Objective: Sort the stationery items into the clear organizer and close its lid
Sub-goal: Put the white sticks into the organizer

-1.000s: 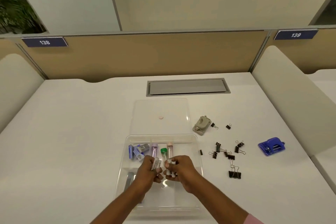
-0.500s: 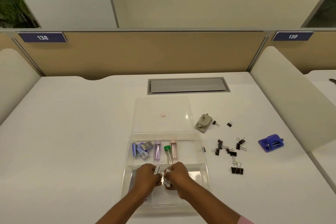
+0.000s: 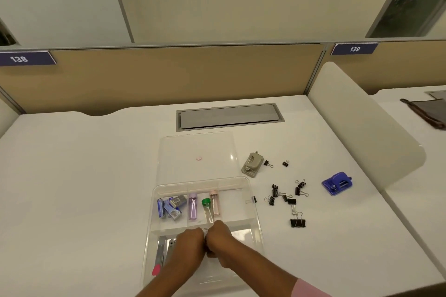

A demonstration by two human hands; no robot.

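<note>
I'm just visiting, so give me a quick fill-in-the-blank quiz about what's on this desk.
The binder clips scattered on the desk are ___. The middle tube in the organizer has a ___ cap. The right-hand desk label reads ___.
Missing: black; green; 139.

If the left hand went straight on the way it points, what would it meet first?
Probably the green-capped tube in the clear organizer, middle rear compartment, just beyond the left hand. If the hand rides low, the divider wall may come first; depth is unclear.
</note>
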